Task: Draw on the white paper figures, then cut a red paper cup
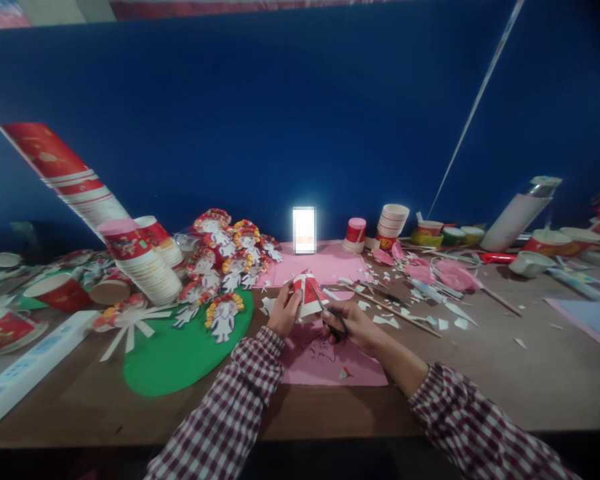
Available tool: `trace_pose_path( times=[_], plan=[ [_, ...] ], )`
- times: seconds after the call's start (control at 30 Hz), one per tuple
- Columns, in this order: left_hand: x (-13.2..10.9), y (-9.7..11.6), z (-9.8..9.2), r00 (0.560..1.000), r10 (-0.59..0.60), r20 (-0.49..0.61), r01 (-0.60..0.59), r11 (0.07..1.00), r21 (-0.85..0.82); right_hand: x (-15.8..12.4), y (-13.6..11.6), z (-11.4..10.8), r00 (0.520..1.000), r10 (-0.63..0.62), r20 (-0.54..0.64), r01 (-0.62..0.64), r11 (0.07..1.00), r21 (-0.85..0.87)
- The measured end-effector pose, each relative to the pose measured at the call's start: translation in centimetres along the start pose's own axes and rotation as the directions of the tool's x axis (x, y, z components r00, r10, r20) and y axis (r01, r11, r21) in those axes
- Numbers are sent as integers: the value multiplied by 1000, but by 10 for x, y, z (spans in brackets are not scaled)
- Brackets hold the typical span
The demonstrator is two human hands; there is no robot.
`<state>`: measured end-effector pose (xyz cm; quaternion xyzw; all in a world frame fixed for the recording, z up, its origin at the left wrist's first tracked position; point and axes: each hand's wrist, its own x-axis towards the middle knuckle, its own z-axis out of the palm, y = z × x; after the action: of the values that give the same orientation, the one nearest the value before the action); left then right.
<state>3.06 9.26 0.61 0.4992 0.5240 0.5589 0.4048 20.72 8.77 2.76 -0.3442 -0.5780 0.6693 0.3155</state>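
Note:
My left hand (pixel 284 311) is closed around a red and white paper cup (pixel 309 295), held on its side above a pink paper sheet (pixel 325 360). My right hand (pixel 351 325) grips black-handled scissors (pixel 330 311) whose blades reach into the cup's rim. Both forearms wear checked red and white sleeves. Paper scraps lie on the brown table around the hands.
A green paper disc (pixel 175 357) lies left, with paper figures cut from cups (pixel 225 257) above it. A long leaning stack of cups (pixel 105 213) stands far left. More cups (pixel 393 223), bowls, sticks and a white roll (pixel 515 217) sit right. A bright phone screen (pixel 304 229) stands behind.

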Motion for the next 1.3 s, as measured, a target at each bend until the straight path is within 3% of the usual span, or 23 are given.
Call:
trace_pose_path(
  times=[0.57,1.3],
  plan=[
    [-2,-1,2,999,19,-41,-15,996,85,1,1,1,1000,-11,6,11,1000,-7],
    [0,-6,3,1000,19,-19,-19,1000,3,-2,-1,3,999,-16,-47,14,999,-36]
  ],
)
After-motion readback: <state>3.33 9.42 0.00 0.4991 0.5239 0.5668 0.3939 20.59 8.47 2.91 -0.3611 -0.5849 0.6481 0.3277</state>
